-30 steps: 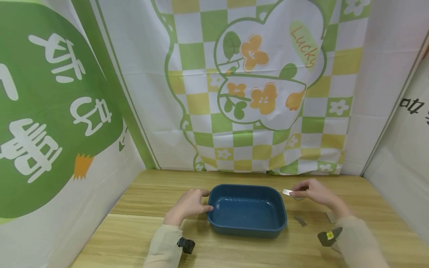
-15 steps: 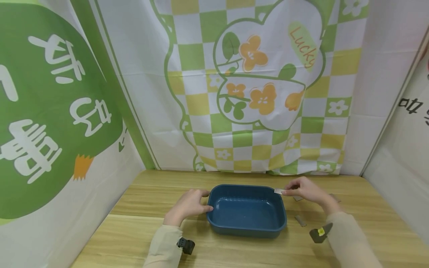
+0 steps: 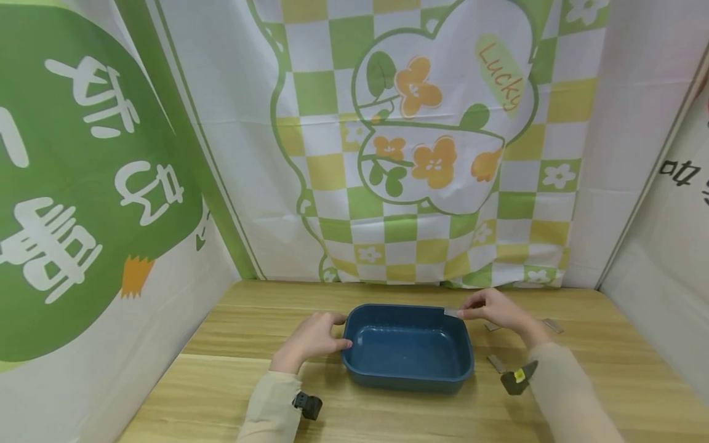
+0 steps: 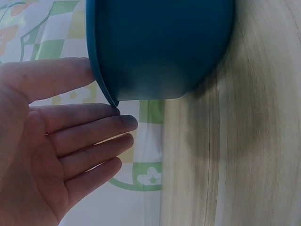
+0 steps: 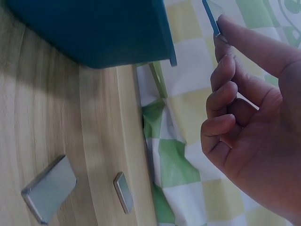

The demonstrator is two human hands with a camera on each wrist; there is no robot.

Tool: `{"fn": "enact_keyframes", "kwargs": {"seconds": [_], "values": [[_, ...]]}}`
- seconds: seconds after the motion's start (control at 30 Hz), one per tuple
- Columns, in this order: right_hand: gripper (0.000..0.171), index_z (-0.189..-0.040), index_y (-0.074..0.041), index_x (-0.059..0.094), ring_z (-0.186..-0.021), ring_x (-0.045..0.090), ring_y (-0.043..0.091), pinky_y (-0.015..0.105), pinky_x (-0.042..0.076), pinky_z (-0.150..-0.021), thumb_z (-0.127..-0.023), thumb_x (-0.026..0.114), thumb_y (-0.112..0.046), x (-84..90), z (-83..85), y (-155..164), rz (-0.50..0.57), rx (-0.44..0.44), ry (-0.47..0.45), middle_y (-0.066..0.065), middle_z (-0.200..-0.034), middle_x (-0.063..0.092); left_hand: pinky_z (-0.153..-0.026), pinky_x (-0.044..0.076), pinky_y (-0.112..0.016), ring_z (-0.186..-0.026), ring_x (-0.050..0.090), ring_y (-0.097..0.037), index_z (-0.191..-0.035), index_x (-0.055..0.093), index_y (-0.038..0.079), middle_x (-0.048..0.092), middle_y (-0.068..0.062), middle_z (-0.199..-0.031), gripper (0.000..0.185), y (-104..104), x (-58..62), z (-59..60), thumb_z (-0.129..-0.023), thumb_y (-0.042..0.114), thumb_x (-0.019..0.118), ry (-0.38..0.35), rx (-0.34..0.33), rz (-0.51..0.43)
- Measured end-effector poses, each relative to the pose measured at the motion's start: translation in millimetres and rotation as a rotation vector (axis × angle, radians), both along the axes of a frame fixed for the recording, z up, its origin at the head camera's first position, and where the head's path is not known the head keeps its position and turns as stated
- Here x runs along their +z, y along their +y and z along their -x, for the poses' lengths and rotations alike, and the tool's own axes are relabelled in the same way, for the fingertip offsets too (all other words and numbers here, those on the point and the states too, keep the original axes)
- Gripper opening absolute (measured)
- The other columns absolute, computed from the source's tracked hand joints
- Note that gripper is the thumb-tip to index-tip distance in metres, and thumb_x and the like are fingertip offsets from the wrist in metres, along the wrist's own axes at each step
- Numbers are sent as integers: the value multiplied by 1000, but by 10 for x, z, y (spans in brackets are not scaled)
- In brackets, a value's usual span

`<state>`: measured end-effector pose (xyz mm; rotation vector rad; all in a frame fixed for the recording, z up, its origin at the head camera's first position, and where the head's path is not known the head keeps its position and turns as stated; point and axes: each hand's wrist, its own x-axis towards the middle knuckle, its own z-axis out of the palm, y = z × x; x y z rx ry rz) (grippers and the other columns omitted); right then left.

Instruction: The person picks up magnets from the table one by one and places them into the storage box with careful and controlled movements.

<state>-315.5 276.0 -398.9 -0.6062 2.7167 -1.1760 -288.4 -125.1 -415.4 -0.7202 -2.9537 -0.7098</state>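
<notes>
A deep blue rectangular bin (image 3: 408, 383) with rounded corners stands on the wooden table, its visible inside bare. At its left end, my left hand (image 3: 312, 339) touches the rim; in the left wrist view the thumb (image 4: 61, 77) and index fingertip meet the rim edge while the other fingers extend straight. Over the bin's back right corner, my right hand (image 3: 495, 307) pinches a small flat silver rectangular piece (image 3: 451, 312) between thumb and index finger. The right wrist view shows the same silver piece (image 5: 212, 19) edge-on above the rim, the remaining fingers curled.
Similar silver pieces lie on the table right of the bin: one front piece (image 3: 496, 364), one behind it (image 3: 492, 327) and one farther right (image 3: 552, 325). A patterned curtain (image 3: 343, 246) hangs behind the table, with white fabric walls at both sides.
My right hand has moved left with the silver piece, from beside the bin to over its back right corner. My left hand has stayed at the rim.
</notes>
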Motion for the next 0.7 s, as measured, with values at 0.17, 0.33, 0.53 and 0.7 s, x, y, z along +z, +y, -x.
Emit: {"fn": "enact_keyframes", "kwargs": {"seconds": [0.17,0.33,0.53,0.7], "values": [[27,-94,-8,71,-83,58,14,34,49,-72,-85,69,-33,2,51,-69,-30,-2,9,2,-91,70,-95,48,-49,-115,59,-33,-123,62,4,64,-13,-123,53,5,-1,1,-80,32,75,0,-2,-4],[26,-92,-8,71,-81,57,15,31,47,-72,-84,70,-33,21,99,-145,-18,6,10,2,-88,69,-95,48,-49,-115,59,-33,-123,62,4,65,-13,-122,53,4,-4,4,-79,32,75,8,-1,-3],[24,-89,-9,71,-77,55,15,33,47,-72,-84,71,-32,42,128,-237,1,21,7,2,-84,69,-95,49,-49,-114,59,-33,-123,63,4,65,-13,-122,53,-1,-12,-2,-79,31,75,13,-2,-1],[23,-88,-10,71,-77,54,15,31,46,-72,-84,70,-32,63,157,-315,-5,30,-1,0,-83,68,-95,48,-49,-115,59,-33,-124,62,5,65,-13,-122,54,-5,-5,-5,-79,32,75,9,-2,2]]}}
